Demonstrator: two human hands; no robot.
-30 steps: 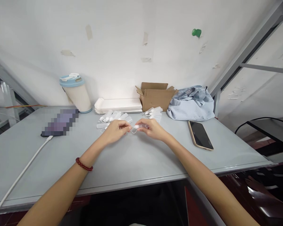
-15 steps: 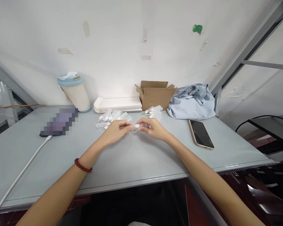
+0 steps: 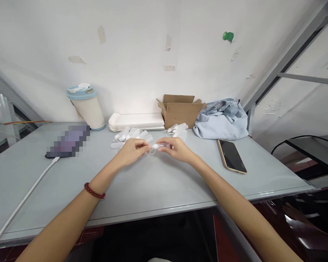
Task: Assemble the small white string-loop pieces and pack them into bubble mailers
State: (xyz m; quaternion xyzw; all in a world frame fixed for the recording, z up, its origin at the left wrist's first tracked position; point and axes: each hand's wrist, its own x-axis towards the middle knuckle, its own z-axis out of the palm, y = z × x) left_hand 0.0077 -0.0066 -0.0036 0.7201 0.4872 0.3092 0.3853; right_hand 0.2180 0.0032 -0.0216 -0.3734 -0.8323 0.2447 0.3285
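Note:
Both my hands meet over the middle of the grey table [image 3: 153,189]. My right hand [image 3: 177,150] grips a small clear plastic vial with a white cap [image 3: 160,146], held level. My left hand [image 3: 131,152] pinches at the capped end, where a thin white loop hangs down. Just behind my left hand lies a heap of the same vials [image 3: 129,136]. A smaller heap of vials [image 3: 177,129] lies behind my right hand, in front of the cardboard box [image 3: 180,111].
A black phone [image 3: 231,155] lies face up at the right. A blurred phone [image 3: 68,141] with a white cable [image 3: 24,200] lies at the left. A lidded tumbler [image 3: 88,107], stacked white trays [image 3: 136,121] and a bundled blue cloth [image 3: 221,118] line the wall.
Both hands have stayed together on the vial, shifting a touch to the left and away from me. The rest is unchanged apart from slight camera movement.

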